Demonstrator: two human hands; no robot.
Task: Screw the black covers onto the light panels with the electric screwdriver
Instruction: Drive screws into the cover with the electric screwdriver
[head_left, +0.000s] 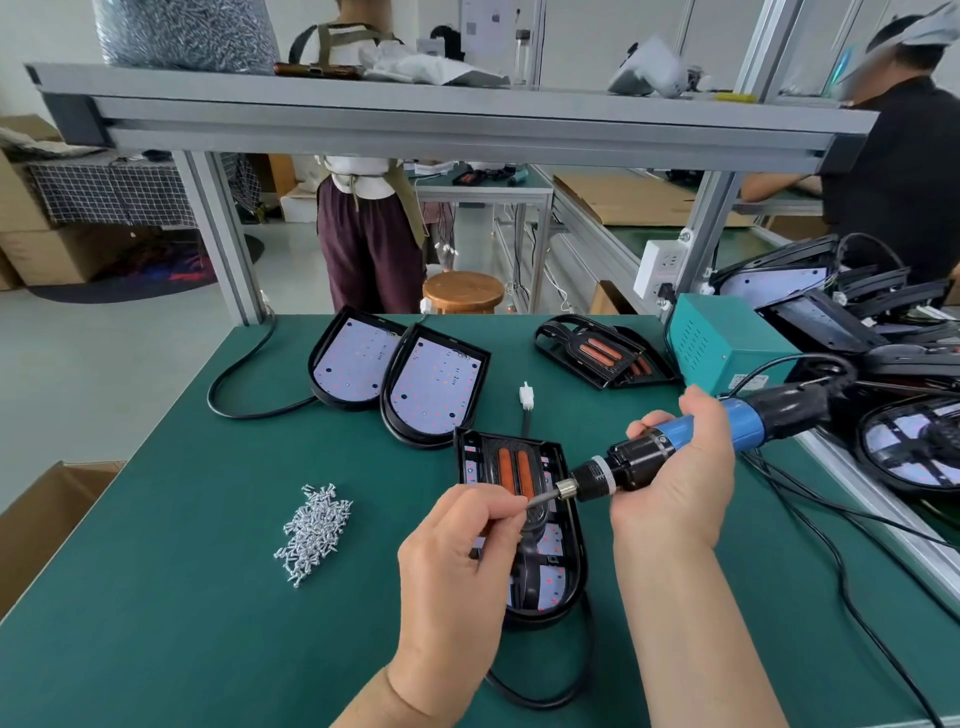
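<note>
Over the green table (156, 597) | my right hand (675, 483) grips the electric screwdriver (649, 457), pointing left | my left hand (457, 561) pinches the bit (540, 500) at its tip | light panel (576, 551) with black cover (512, 470) lies flat under both hands | screw pile (314, 525) sits to its left

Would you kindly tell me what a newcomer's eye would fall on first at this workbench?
First, the blue and black electric screwdriver at centre, held in the right hand while the left hand pinches at its bit tip, above a light panel with its black cover on. Next, the shiny heap of screws to the left on the green table, and two uncovered panels lying side by side further back.
</note>
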